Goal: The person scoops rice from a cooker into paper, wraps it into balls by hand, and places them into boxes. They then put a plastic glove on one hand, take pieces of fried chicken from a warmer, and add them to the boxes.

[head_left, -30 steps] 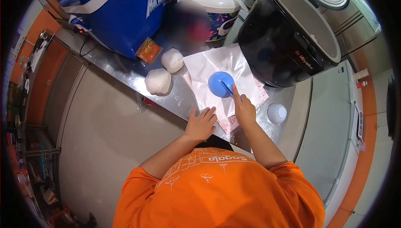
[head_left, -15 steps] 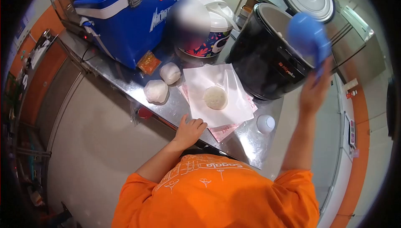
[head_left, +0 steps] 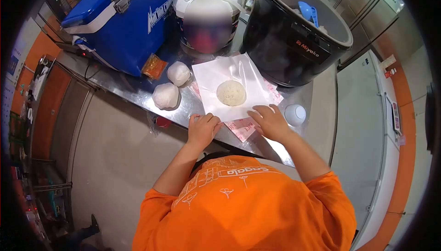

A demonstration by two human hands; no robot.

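A rounded mound of white rice (head_left: 231,93) sits on a white sheet of wrapping paper (head_left: 209,74) on the metal table. At the paper's front-left edge, my left hand (head_left: 203,129) has its fingers curled against the sheet. My right hand (head_left: 269,121) is at the front-right corner, fingers bent and spread apart, their tips touching the paper. Pink-printed paper (head_left: 242,130) shows beneath the white sheet. Inside the open black rice cooker (head_left: 294,44) lies a blue scoop (head_left: 307,11) on the rice. A small white cup (head_left: 295,114) stands right of my right hand.
Two wrapped white bundles (head_left: 166,96) and an orange-filled packet (head_left: 154,66) lie on the left. Behind them stand a blue cooler box (head_left: 133,25) and a white-lidded container (head_left: 188,2). The table edge (head_left: 138,101) runs along my left.
My right hand has let go of the blue scoop, which now rests in the cooker, and has come down to the paper. My left hand stays at the paper's edge.
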